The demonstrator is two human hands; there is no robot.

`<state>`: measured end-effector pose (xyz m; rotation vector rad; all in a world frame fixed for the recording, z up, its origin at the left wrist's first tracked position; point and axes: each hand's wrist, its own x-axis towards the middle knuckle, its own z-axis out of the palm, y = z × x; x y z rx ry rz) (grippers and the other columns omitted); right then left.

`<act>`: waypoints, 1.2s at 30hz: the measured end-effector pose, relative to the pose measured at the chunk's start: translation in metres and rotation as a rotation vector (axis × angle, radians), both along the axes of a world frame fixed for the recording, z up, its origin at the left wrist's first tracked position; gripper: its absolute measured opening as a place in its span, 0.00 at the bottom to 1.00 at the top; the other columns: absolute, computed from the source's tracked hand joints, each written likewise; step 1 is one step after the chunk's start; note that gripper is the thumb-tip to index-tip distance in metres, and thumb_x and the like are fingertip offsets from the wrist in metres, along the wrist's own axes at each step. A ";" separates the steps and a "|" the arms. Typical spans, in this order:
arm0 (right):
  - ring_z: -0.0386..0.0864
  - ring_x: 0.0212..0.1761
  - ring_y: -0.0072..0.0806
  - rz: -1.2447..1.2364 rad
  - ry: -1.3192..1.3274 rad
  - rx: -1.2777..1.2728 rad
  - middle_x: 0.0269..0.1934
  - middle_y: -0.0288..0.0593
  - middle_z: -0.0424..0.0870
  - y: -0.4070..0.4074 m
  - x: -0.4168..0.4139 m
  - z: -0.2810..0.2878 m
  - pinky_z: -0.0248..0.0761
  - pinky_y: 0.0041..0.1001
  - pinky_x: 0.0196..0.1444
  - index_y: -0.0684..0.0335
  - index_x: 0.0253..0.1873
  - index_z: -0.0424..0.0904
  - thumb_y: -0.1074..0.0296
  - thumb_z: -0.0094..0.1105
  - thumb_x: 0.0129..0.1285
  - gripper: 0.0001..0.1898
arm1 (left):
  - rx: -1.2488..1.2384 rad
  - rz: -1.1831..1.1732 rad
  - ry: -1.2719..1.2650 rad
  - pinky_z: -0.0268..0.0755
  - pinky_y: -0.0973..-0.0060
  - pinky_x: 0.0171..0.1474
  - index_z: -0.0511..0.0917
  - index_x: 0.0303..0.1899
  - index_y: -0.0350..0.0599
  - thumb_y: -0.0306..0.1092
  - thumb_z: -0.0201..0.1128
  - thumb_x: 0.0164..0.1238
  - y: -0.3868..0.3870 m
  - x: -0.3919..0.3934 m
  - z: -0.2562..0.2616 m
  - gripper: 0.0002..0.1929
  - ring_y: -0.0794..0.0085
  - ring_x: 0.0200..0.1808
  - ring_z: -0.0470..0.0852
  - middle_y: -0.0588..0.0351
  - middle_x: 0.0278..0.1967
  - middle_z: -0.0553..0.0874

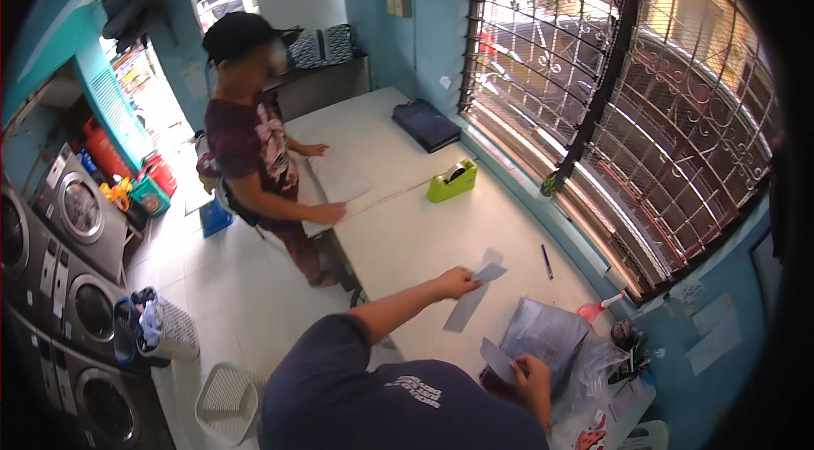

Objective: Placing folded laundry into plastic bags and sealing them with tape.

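Note:
Over the white table [413, 240], my left hand [459, 283] is stretched out, its fingers closed on paper slips [467, 307], one of them hanging down. My right hand [531, 380] is close to my body and grips a pale slip of paper [498, 359]; a dark reddish object [496, 384] lies just below that slip, and whether the hand holds it too I cannot tell. Beside my right hand rests a clear plastic-wrapped grey bundle [547, 338]. A pen [547, 261] lies near the window side, and a green tape dispenser [453, 181] stands farther along the table.
Another person [251, 138] stands at the table's far left with both hands on it. A dark folded item [426, 125] lies by the wall. Front-loading washing machines [95, 303], a full laundry basket [168, 329] and a white basket [227, 402] stand at left. A barred window [610, 87] borders the right.

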<state>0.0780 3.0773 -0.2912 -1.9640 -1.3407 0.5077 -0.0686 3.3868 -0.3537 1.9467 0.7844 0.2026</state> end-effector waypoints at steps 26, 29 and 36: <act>0.84 0.40 0.43 -0.866 -0.209 -0.803 0.36 0.46 0.86 -0.355 0.091 -0.020 0.77 0.41 0.41 0.55 0.42 0.85 0.70 0.57 0.58 0.09 | -0.610 -0.670 -0.146 0.71 0.65 0.65 0.50 0.75 0.49 0.21 0.62 0.68 -0.244 0.094 0.037 0.39 0.60 0.64 0.74 0.45 0.66 0.69; 0.83 0.35 0.32 -0.825 -0.035 -0.189 0.32 0.44 0.84 -0.389 0.178 0.008 0.73 0.31 0.36 0.59 0.45 0.82 0.73 0.61 0.59 0.09 | -0.796 -0.528 -0.132 0.72 0.62 0.65 0.52 0.73 0.46 0.22 0.63 0.68 -0.284 0.111 0.024 0.37 0.60 0.64 0.74 0.45 0.64 0.70; 0.74 0.24 0.20 -1.477 0.468 0.703 0.29 0.34 0.78 -0.458 0.426 -0.196 0.66 0.24 0.25 0.63 0.45 0.77 0.70 0.67 0.61 0.11 | -0.947 -0.230 -0.159 0.77 0.62 0.57 0.58 0.69 0.44 0.28 0.61 0.71 -0.411 0.210 0.007 0.29 0.63 0.57 0.78 0.48 0.58 0.75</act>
